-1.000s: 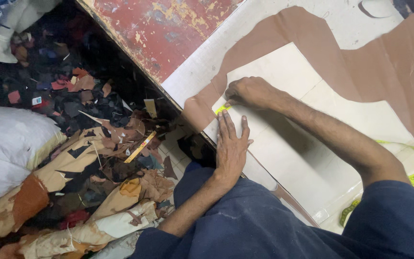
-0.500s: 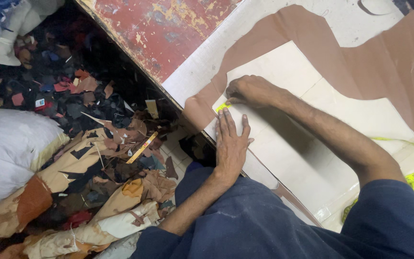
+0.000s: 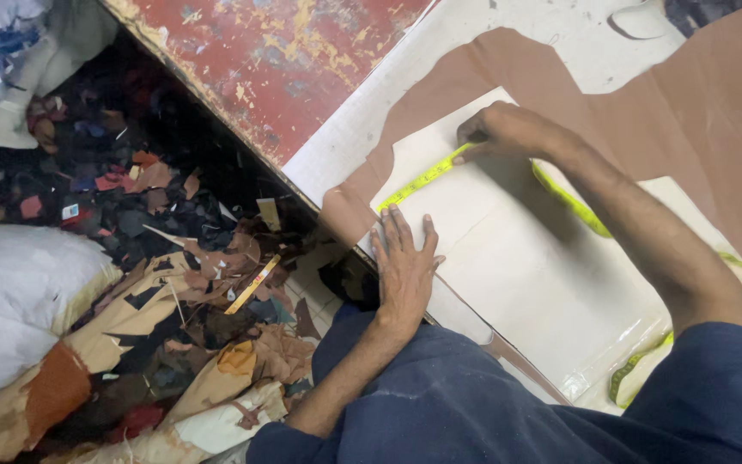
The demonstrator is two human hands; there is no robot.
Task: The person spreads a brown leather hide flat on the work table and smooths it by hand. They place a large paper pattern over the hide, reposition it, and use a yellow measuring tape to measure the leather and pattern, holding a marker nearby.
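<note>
Diagonally across the near corner of a pale cream sheet (image 3: 526, 258) runs a stretched length of yellow measuring tape (image 3: 422, 179), its long axis rising from lower left, near the sheet's edge, to upper right. That sheet lies on a larger piece of brown leather (image 3: 714, 94) spread over a white worktable (image 3: 508, 26).

At the tape's lower end the left hand (image 3: 405, 266) lies flat, palm down, fingers (image 3: 398, 230) straight and only slightly spread, their tips pressing at the tape's end. At the upper end the right hand (image 3: 504, 129) is curled, its fingertips pinching the tape against the sheet. Beyond that hand the slack tape trails loosely along the forearm and loops off toward the right edge of the table.

Below the table's red, chipped edge (image 3: 259, 60), leather scraps (image 3: 173, 249) and a white sack (image 3: 10, 301) cover the floor.
</note>
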